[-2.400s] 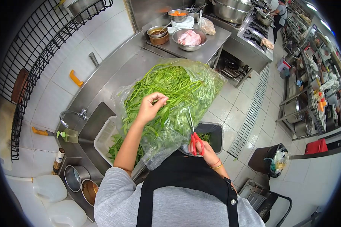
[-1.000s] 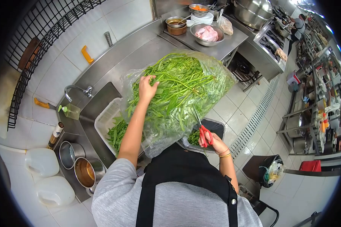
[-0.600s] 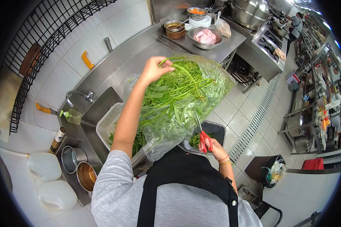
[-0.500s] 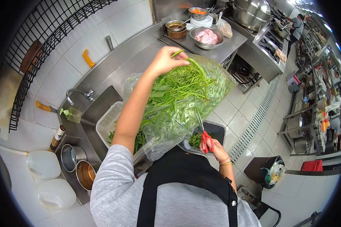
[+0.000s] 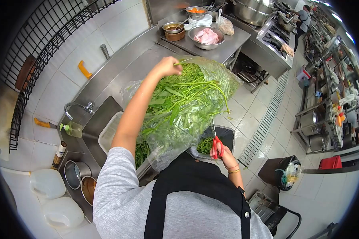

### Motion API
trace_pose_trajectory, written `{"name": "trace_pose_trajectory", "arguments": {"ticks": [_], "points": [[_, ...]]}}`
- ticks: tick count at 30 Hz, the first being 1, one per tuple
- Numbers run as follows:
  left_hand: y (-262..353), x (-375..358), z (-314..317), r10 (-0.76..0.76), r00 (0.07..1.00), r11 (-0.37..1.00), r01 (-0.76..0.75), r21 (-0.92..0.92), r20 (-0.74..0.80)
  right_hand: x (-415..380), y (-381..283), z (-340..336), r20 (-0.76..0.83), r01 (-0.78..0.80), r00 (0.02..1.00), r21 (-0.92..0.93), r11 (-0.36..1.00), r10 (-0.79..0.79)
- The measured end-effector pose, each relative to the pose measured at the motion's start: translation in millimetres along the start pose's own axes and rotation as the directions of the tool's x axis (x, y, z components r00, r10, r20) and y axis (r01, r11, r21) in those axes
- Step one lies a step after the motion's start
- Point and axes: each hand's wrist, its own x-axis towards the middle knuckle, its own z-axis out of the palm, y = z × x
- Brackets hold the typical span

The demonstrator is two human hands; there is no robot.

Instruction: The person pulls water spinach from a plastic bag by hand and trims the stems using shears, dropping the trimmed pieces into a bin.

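Note:
My left hand [image 5: 168, 67] is closed on leafy green stems, with a short green end showing at its fingertips. Below it spreads a heap of long-stemmed leafy greens [image 5: 175, 95] in a large clear plastic bag [image 5: 179, 141]. My right hand [image 5: 226, 157] grips red-handled scissors [image 5: 217, 144]. Their blades point up beside the bag's edge, near a drooping stem. Under the scissors stands a dark-lined bin [image 5: 228, 137] with cut greens [image 5: 205, 145] in it. A white plastic basket [image 5: 107, 131] sits partly behind my left arm, with more greens near it.
A sink [image 5: 101, 113] with a faucet [image 5: 79, 106] lies to the left. On the counter ahead are a bowl of raw meat [image 5: 206, 40], stacked plates [image 5: 201, 20] and pots. A trash bin [image 5: 275, 173] stands on the floor at right; a person [image 5: 304, 22] is by the far stove.
My left hand has moved slightly left and down, and its fingers are more curled. The long stems now lie lower across the heap. My right hand still holds the scissors in nearly the same place.

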Motion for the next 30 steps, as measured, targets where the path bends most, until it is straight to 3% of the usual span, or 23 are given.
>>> {"name": "trace_pose_trajectory", "arguments": {"ticks": [2,4,5,7,9,11,13,15,19,21,22,23,26,30], "points": [[-20.7,-12.1,7.8,-0.024,0.999,0.994,0.020,0.107,0.040,14.2,5.7,-1.9,-0.085,-0.019,0.996,-0.033,0.999,0.016],[-38.8,-24.4,9.9,-0.148,0.989,0.965,0.138,0.224,0.029,23.0,-1.2,-1.5,-0.067,-0.008,0.998,-0.101,0.995,0.001],[-47.5,-29.5,4.3,-0.149,0.989,0.964,0.140,0.227,0.024,27.9,-4.7,-0.2,-0.048,0.004,0.999,-0.165,0.986,-0.012],[-58.8,-41.5,-6.0,-0.285,0.947,0.935,0.309,0.174,-0.151,33.7,-10.6,5.7,-0.014,0.045,0.999,-0.128,0.991,-0.047],[-64.2,-47.3,-8.7,-0.321,0.932,0.925,0.347,0.154,-0.169,37.5,-11.5,11.6,0.024,0.082,0.996,-0.092,0.992,-0.081],[-61.7,-49.8,1.7,0.014,0.993,1.000,-0.013,0.009,-0.114,41.7,-12.2,15.5,0.051,0.058,0.997,-0.099,0.993,-0.053],[-62.1,-46.2,27.0,0.098,0.986,0.995,-0.094,0.033,-0.137,47.1,-6.7,19.1,0.079,0.054,0.996,-0.108,0.993,-0.046],[-58.8,-46.1,45.3,0.177,0.970,0.982,-0.164,0.090,-0.167,49.2,-4.3,22.3,0.133,0.072,0.990,-0.114,0.991,-0.057],[-39.9,-47.1,48.4,0.144,0.980,0.988,-0.136,0.071,-0.136,38.2,-14.1,30.8,0.129,0.067,0.990,-0.061,0.996,-0.058],[-7.1,-61.1,35.3,0.163,0.977,0.974,-0.182,-0.138,-0.137,30.1,-25.0,35.8,0.081,0.039,0.996,-0.023,0.999,-0.037],[9.7,-67.6,31.8,0.149,0.981,0.969,-0.170,-0.178,-0.124,28.3,-26.7,35.8,0.107,0.114,0.988,-0.006,0.993,-0.113],[23.4,-73.6,30.3,0.161,0.980,0.967,-0.180,-0.179,-0.117,26.7,-28.7,36.0,0.132,0.190,0.973,0.011,0.982,-0.189],[50.8,-86.8,37.9,0.343,0.930,0.900,-0.366,-0.236,-0.134,18.0,-37.7,39.7,0.095,0.183,0.976,0.116,0.976,-0.195],[78.7,-97.8,57.0,0.424,0.891,0.834,-0.454,-0.312,-0.164,5.8,-38.7,35.7,0.001,0.169,0.985,0.122,0.978,-0.170]]}}
